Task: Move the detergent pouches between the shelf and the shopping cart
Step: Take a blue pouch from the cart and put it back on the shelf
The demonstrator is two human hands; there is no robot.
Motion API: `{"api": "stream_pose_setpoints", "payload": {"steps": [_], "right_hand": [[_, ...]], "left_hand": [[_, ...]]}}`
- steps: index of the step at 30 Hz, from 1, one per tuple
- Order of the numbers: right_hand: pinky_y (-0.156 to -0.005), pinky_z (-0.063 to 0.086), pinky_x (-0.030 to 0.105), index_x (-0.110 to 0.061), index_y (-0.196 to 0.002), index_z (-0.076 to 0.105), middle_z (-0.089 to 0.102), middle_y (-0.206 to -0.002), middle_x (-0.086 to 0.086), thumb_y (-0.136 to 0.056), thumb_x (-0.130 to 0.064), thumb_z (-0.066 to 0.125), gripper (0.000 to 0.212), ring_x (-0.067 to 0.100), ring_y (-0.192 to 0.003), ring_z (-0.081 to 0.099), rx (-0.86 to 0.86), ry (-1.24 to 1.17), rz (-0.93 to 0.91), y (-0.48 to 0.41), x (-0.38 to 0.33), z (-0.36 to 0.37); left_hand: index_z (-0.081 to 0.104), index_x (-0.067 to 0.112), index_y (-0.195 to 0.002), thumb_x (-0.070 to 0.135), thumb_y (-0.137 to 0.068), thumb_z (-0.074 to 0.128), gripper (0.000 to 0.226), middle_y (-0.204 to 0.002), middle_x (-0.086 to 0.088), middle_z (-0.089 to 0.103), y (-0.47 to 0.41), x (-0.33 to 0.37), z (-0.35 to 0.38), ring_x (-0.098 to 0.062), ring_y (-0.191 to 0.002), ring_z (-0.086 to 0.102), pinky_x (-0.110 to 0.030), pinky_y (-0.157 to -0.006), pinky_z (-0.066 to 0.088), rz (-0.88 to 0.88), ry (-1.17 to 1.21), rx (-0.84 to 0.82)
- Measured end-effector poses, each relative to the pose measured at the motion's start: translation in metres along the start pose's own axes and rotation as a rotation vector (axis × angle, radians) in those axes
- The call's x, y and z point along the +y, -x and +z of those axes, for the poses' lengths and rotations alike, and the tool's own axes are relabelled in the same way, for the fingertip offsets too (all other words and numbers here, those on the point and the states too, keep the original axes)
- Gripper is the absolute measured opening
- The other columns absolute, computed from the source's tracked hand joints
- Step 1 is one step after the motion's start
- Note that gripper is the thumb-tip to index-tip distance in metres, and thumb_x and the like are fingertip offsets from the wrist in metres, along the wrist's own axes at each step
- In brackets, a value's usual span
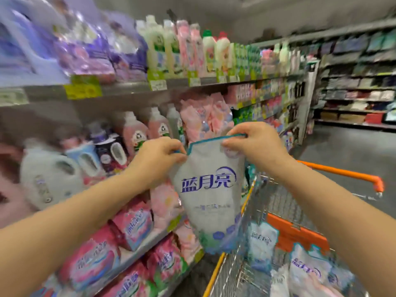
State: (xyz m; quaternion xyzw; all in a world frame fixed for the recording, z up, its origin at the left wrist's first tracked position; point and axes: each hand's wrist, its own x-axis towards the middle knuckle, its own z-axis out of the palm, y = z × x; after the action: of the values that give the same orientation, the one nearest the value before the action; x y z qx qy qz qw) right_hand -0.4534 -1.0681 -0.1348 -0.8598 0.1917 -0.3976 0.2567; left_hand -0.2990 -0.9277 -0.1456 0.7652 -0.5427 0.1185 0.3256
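Two hands are holding one white detergent pouch (209, 196) up by its blue-edged top seam, between the shelf (128, 88) and the shopping cart (276, 202). The left hand (159, 156) is pinching the seam's left corner, its fingers (177, 154) curling tightly over the edge, with the pouch hanging just below and to the right of them. The right hand (255, 144) is gripping the seam's right end, its fingers (230, 144) folding down over the front of the pouch while the blue edge is running out past the knuckles. The pouch is hanging upright beneath both grips, its blue lettering facing the camera and its bottom dangling at the cart's near left wire wall; whether it is touching the wire cannot be told. Two more white pouches with the same print are lying inside the cart, one (260, 241) by the left wall and another (308, 273) nearer the camera. An orange handle (342, 173) is crossing behind the right forearm. Pink pouches (132, 226) are leaning in rows on the lower shelf at left, and pink bottles (137, 133) are standing on the level above them, all blurred
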Motion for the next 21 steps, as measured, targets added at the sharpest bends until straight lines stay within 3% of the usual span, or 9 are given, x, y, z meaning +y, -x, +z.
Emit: {"api": "stream_pose_setpoints", "payload": {"steps": [2, 5, 8, 11, 12, 15, 19, 21], "right_hand": [[-0.055, 0.035, 0.015, -0.020, -0.066, 0.064, 0.056, -0.059, -0.006, -0.077, -0.022, 0.073, 0.014, 0.002, -0.056, 0.048, -0.018, -0.052, -0.075, -0.005, -0.054, 0.009], [-0.058, 0.038, 0.019, -0.030, -0.059, 0.059, 0.056, -0.058, -0.013, -0.077, -0.022, 0.073, 0.024, -0.003, -0.053, 0.049, -0.054, -0.145, -0.164, -0.003, -0.136, 0.030], [-0.053, 0.037, 0.011, -0.027, -0.062, 0.061, 0.057, -0.059, -0.009, -0.077, -0.018, 0.072, 0.021, -0.003, -0.051, 0.049, -0.074, -0.274, -0.226, 0.008, -0.214, 0.060], [-0.064, 0.043, 0.019, -0.027, -0.061, 0.062, 0.060, -0.061, -0.007, -0.075, -0.015, 0.074, 0.022, 0.002, -0.059, 0.052, -0.065, -0.421, -0.272, 0.021, -0.285, 0.099], [-0.063, 0.044, 0.017, -0.027, -0.060, 0.062, 0.060, -0.057, -0.011, -0.075, -0.013, 0.074, 0.024, 0.001, -0.057, 0.053, -0.063, -0.455, -0.292, 0.026, -0.308, 0.113], [-0.064, 0.046, 0.018, -0.027, -0.059, 0.063, 0.061, -0.056, -0.012, -0.073, -0.009, 0.074, 0.025, 0.002, -0.058, 0.054, -0.062, -0.530, -0.348, 0.038, -0.373, 0.155], [-0.067, 0.046, 0.021, -0.028, -0.059, 0.064, 0.062, -0.058, -0.010, -0.073, -0.009, 0.074, 0.025, 0.004, -0.058, 0.054, -0.106, -0.590, -0.415, 0.038, -0.448, 0.204], [-0.069, 0.047, 0.024, -0.028, -0.061, 0.066, 0.063, -0.061, -0.010, -0.073, -0.010, 0.073, 0.023, 0.004, -0.059, 0.054, -0.109, -0.623, -0.458, 0.034, -0.483, 0.221]], "left_hand": [[0.069, 0.009, -0.082, 0.012, -0.081, 0.065, 0.005, -0.078, -0.001, 0.056, 0.021, -0.007, -0.058, -0.020, -0.080, 0.053, -0.026, -0.067, 0.039, 0.004, -0.038, 0.072], [0.065, 0.017, -0.079, 0.015, -0.082, 0.063, 0.005, -0.070, 0.009, 0.049, 0.063, -0.023, -0.143, -0.011, -0.072, 0.049, -0.012, -0.057, 0.034, 0.033, -0.109, 0.139], [0.061, 0.026, -0.067, 0.015, -0.079, 0.067, 0.017, -0.067, 0.010, 0.053, 0.108, -0.043, -0.222, -0.011, -0.071, 0.051, -0.018, -0.061, 0.038, 0.026, -0.118, 0.201], [0.060, 0.026, -0.055, 0.019, -0.068, 0.074, 0.020, -0.057, 0.008, 0.055, 0.153, -0.072, -0.293, -0.010, -0.063, 0.052, -0.035, -0.066, 0.053, -0.095, 0.049, 0.310], [0.062, 0.026, -0.057, 0.022, -0.064, 0.075, 0.015, -0.057, 0.006, 0.055, 0.169, -0.082, -0.313, -0.012, -0.063, 0.052, -0.038, -0.068, 0.055, -0.135, 0.108, 0.359], [0.062, 0.024, -0.069, 0.013, -0.072, 0.074, 0.017, -0.063, 0.008, 0.061, 0.218, -0.118, -0.359, -0.010, -0.064, 0.054, -0.024, -0.061, 0.049, -0.211, 0.233, 0.475], [0.055, 0.025, -0.100, 0.017, -0.068, 0.077, 0.039, -0.097, -0.005, 0.071, 0.272, -0.168, -0.398, -0.020, -0.081, 0.069, -0.035, -0.070, 0.055, -0.366, 0.556, 0.573], [0.054, 0.023, -0.103, 0.018, -0.071, 0.076, 0.039, -0.094, -0.003, 0.071, 0.295, -0.185, -0.412, -0.015, -0.076, 0.069, -0.029, -0.064, 0.056, -0.380, 0.629, 0.609]]}}
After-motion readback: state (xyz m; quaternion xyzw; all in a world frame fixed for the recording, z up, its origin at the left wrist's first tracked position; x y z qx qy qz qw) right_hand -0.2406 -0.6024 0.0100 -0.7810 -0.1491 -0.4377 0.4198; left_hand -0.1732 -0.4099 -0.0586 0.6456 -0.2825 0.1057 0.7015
